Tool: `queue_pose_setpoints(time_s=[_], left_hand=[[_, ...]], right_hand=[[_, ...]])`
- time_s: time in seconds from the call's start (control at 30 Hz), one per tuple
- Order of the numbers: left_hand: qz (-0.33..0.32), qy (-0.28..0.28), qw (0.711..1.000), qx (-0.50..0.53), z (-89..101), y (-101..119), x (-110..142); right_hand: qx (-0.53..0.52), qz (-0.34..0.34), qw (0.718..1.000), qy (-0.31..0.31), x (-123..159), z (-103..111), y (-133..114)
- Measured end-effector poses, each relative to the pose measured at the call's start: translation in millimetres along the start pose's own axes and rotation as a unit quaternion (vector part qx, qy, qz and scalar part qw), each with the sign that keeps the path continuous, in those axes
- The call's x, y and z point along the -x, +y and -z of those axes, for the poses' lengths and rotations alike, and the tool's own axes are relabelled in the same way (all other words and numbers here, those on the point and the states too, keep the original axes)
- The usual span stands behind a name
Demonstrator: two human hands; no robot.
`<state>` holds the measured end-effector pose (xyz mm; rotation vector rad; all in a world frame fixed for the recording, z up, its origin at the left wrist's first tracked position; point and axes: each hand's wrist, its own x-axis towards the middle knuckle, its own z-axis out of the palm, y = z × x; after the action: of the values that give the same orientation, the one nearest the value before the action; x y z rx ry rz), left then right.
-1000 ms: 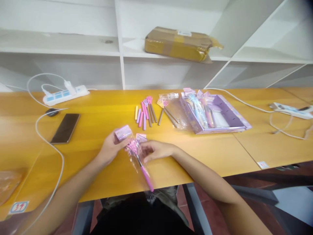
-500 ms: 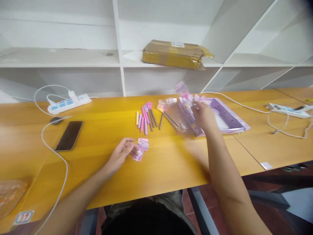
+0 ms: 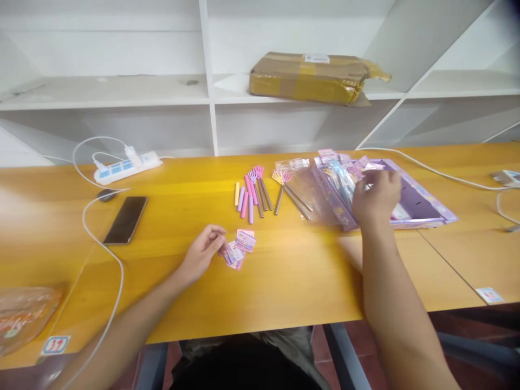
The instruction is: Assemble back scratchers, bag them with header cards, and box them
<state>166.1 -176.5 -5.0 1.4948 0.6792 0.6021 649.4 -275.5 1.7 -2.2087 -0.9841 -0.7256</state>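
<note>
At the near middle of the table, my left hand (image 3: 205,250) pinches a small printed card (image 3: 231,255). More pink and purple cards (image 3: 246,241) lie beside its fingertips. My right hand (image 3: 377,196) reaches over the purple display box (image 3: 431,208) with its fingers curled; what they hold, if anything, is hidden. Clear-bagged claw-shaped back scratchers (image 3: 343,181) with pink header cards fill the box's left part. Between the hands and the shelf lie loose claw heads on metal rods (image 3: 264,194), and several pink, purple and yellow handle sleeves (image 3: 245,205).
Clear plastic bags (image 3: 306,189) lie against the box's left side. A phone (image 3: 125,220), a white power strip (image 3: 128,167) and a trailing white cable (image 3: 106,246) are on the left. A taped carton (image 3: 306,78) sits on the shelf behind.
The bagged pink back scratcher has left my left hand, and my right hand has moved from the middle to the box on the right. My left hand has come down to the cards.
</note>
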Motion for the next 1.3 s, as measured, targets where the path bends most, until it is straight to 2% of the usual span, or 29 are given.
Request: queue_pose_setpoints(time_s=[0.1,0.17,0.23,0.3,0.4,0.47,0.57,0.63,0.73,0.87,0.97,1.03,1.1,1.17,1.3], left_hand=[[-0.023,0.031,0.996,-0.086,5.5,-6,-3],[-0.038,0.053,0.987,-0.147,8.3,-8,-8],[-0.05,0.062,0.974,-0.212,9.4,-8,-18],[-0.069,0.055,0.955,-0.283,8.7,-4,-35],[-0.099,0.05,0.919,-0.378,5.3,4,-76],[-0.076,0.083,0.901,-0.419,2.4,6,-108],[-0.043,0.126,0.889,-0.439,-1.3,4,-151],[-0.026,0.136,0.881,-0.452,-1.9,1,-169],[-0.001,0.136,0.87,-0.474,2.7,0,-178],[0.013,0.115,0.859,-0.499,15.6,6,-162],[0.0,0.082,0.855,-0.512,22.9,16,-130],[-0.013,0.061,0.854,-0.517,24.4,23,-103],[-0.03,0.041,0.856,-0.515,23.4,28,-75],[-0.062,0.012,0.872,-0.486,21.3,30,-50],[-0.095,-0.018,0.914,-0.394,19.3,23,-18]], right_hand=[[-0.058,0.09,0.984,-0.143,19,2,-51],[-0.047,0.126,0.965,-0.226,34,0,-79],[-0.013,0.14,0.947,-0.289,46,-4,-97],[0.019,0.143,0.934,-0.326,52,-6,-105],[0.047,0.129,0.927,-0.348,54,-6,-107],[0.051,0.118,0.927,-0.352,53,-5,-107],[0.02,0.12,0.931,-0.344,53,-7,-105],[-0.018,0.13,0.935,-0.33,54,-11,-103],[-0.078,0.14,0.942,-0.296,55,-17,-99],[-0.184,0.111,0.947,-0.241,54,-16,-97],[-0.265,0.066,0.946,-0.177,45,-4,-97],[-0.335,0.027,0.932,-0.138,37,9,-100],[-0.43,-0.027,0.895,-0.12,31,22,-108],[-0.523,-0.073,0.839,-0.135,32,33,-120],[-0.642,-0.108,0.714,-0.258,58,41,-156]])
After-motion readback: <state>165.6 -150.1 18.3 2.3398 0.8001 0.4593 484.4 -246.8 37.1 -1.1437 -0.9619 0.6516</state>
